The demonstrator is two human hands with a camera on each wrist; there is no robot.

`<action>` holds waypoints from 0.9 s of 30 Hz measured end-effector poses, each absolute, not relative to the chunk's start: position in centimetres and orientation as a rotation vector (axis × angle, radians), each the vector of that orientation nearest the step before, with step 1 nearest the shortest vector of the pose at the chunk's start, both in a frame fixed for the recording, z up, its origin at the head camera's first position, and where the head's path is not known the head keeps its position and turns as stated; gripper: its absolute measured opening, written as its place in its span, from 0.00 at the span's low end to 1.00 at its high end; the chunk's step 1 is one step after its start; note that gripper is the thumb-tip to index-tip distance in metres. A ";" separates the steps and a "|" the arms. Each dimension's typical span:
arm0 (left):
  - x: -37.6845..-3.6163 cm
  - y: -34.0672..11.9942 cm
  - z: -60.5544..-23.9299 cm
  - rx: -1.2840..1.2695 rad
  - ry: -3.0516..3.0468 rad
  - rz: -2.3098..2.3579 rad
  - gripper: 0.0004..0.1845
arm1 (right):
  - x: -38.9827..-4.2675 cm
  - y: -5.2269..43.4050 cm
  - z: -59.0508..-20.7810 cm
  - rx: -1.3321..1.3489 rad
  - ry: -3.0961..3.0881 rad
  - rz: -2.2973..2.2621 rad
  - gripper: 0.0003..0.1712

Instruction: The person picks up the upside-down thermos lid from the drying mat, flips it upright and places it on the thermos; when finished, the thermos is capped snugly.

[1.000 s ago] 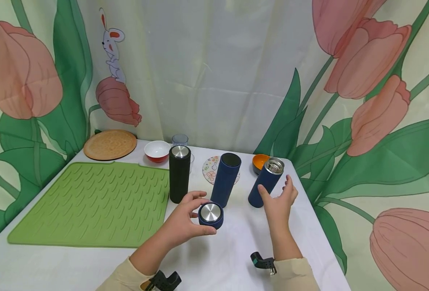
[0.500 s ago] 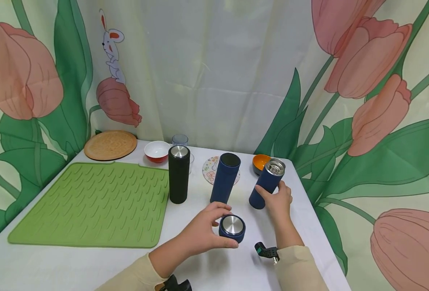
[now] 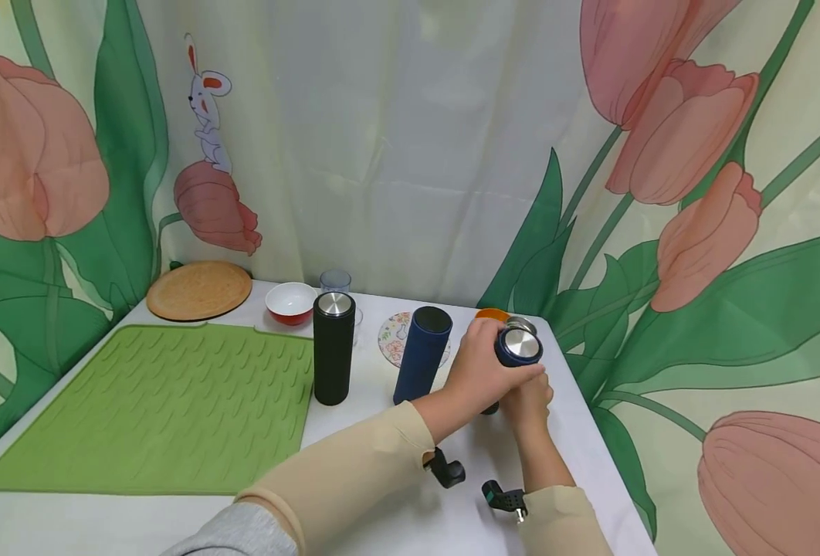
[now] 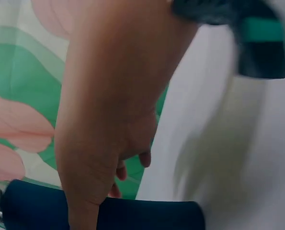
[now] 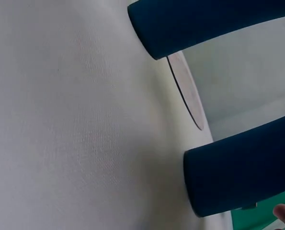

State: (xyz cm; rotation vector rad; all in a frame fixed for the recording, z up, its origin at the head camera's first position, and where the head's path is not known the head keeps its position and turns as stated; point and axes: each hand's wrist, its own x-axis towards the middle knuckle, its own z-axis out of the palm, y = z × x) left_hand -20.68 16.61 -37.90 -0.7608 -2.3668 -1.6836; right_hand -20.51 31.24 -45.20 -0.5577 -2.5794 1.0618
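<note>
In the head view my left hand (image 3: 479, 367) holds a dark blue flask lid (image 3: 519, 346) with a silver top between thumb and fingers. The lid overlaps the steel mouth of an open blue vacuum flask (image 4: 152, 214), whose body is mostly hidden behind the hands. Lower down, my right hand (image 3: 530, 403) grips that flask; in the left wrist view its thumb lies across the blue body. The right wrist view shows the flask's base close over the white cloth. A second blue flask (image 3: 424, 351), with a dark top, stands left of the hands.
A black flask (image 3: 333, 351) with a steel top stands by a green ribbed mat (image 3: 167, 409). Behind are a round wooden board (image 3: 200, 289), a red-and-white bowl (image 3: 290, 301), a clear glass (image 3: 335, 280), a floral plate (image 3: 391, 340) and an orange bowl (image 3: 492, 313).
My left hand has carried the lid right and away from me, up to the open flask's mouth. My right hand has closed round the flask's body. The head view has shifted slightly.
</note>
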 end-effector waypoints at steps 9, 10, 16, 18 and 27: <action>-22.3 18.8 -37.0 -0.693 -2.273 -1.631 0.35 | -19.7 31.1 -45.4 -0.589 -2.578 1.127 0.38; -22.5 18.9 -37.0 -0.690 -2.290 -1.631 0.35 | -19.6 31.1 -45.4 -0.596 -2.577 1.129 0.39; -23.4 19.4 -37.0 -0.668 -2.399 -1.639 0.40 | -19.5 31.1 -45.1 -0.601 -2.575 1.132 0.41; -23.8 19.5 -37.0 -0.662 -2.410 -1.657 0.40 | -19.7 31.1 -44.9 -0.600 -2.573 1.147 0.41; -25.3 19.1 -37.6 -0.635 -2.489 -1.763 0.41 | -20.0 31.0 -44.5 -0.599 -2.595 1.184 0.51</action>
